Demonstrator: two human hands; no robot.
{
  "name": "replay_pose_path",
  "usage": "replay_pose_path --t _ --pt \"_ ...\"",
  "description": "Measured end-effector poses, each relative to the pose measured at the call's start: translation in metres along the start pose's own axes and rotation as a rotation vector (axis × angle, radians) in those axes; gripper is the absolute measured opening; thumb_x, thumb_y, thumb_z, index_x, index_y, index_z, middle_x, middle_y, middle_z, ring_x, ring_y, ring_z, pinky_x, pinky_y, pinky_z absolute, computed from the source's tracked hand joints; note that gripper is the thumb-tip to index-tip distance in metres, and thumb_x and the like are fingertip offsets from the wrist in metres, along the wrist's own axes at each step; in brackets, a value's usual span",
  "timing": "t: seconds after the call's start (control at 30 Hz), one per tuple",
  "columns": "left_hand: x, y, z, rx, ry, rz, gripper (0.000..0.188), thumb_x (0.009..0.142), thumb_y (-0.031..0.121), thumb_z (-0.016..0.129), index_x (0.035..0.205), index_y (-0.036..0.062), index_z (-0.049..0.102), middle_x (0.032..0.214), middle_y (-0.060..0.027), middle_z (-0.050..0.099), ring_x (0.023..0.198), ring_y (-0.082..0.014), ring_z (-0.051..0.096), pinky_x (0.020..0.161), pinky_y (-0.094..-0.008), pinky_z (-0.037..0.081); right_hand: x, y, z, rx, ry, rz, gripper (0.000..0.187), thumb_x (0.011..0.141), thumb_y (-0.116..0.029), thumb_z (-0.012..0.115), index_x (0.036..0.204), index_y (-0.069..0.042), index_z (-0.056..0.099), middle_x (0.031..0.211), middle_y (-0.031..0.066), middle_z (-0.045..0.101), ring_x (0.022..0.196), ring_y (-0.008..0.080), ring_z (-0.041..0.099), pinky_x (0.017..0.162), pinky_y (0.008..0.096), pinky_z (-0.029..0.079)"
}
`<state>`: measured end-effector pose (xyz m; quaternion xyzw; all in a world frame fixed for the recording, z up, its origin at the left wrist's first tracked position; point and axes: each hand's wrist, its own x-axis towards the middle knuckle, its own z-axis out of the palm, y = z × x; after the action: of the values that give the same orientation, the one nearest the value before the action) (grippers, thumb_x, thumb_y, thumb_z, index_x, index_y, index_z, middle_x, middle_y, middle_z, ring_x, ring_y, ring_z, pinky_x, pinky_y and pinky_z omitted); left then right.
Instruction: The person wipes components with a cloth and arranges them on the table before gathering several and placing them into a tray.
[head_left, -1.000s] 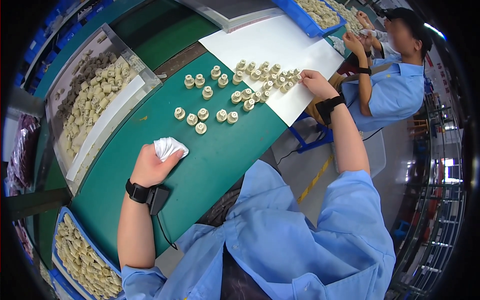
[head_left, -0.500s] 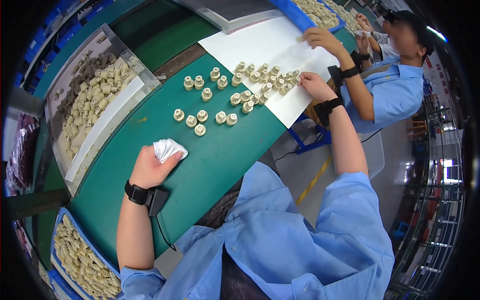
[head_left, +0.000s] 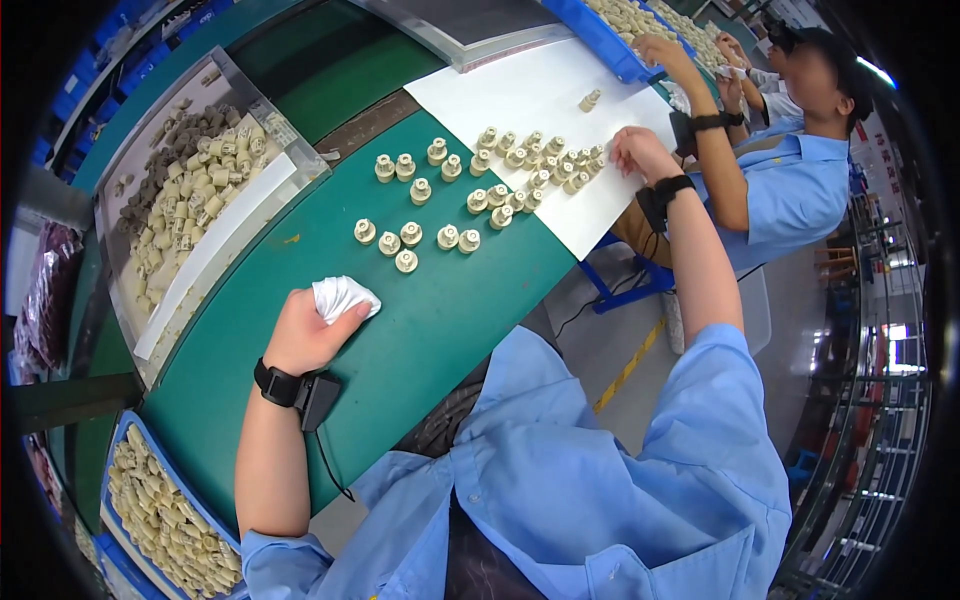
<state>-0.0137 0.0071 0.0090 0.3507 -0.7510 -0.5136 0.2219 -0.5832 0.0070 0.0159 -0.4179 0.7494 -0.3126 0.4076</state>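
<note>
- Low at the left, a blue tray holds a heap of cream parts.
- Above it, a clear-walled tray with a white strip along its near side holds grey pieces and cream pieces in a loose pile.
- The left hand is above the near part of the green tabletop, its fingers clamped on a bunched white cloth, the thumb along the cloth's lower edge. A black strap with a black device is on that wrist, a thin cable running down from it.
- Right of the cloth, cream fittings stand upright on the green surface, some in pairs, some single, well apart from the left hand.
- Further right, a denser cluster of the same fittings stands in close slanting rows, partly on the green and partly on a white sheet.
- A lone fitting leans or lies on the sheet, apart from the cluster.
- The right hand is just beside the cluster's right end, its fingers loosely bent and a little apart.
- Beyond, a co-worker's hand is at a second blue tray of cream parts.
</note>
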Motion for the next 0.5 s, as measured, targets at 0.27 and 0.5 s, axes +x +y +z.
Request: replay_pose_path --t 0.27,0.5 --pt "-0.003 -0.003 -0.003 -0.03 0.038 -0.018 0.013 0.088 0.015 0.072 0.09 0.0023 0.069 0.073 -0.0031 0.065 0.065 -0.0093 0.056 0.061 -0.026 0.045 0.051 -0.055 0.005 0.17 0.134 0.305 0.066 0.077 -0.069 0.065 0.096 -0.006 0.055 0.081 0.0108 0.066 0.064 0.0192 0.064 0.055 0.0288 0.05" --pt "-0.001 -0.001 -0.006 -0.045 -0.018 0.001 0.011 0.088 0.013 0.07 0.091 0.0018 0.069 0.073 -0.0032 0.066 0.063 -0.0102 0.057 0.06 -0.0259 0.045 0.059 -0.062 0.0 -0.011 0.138 0.409 0.083 0.065 -0.081 0.068 0.096 -0.005 0.055 0.086 0.0101 0.066 0.077 0.0205 0.068 0.063 0.0279 0.052"
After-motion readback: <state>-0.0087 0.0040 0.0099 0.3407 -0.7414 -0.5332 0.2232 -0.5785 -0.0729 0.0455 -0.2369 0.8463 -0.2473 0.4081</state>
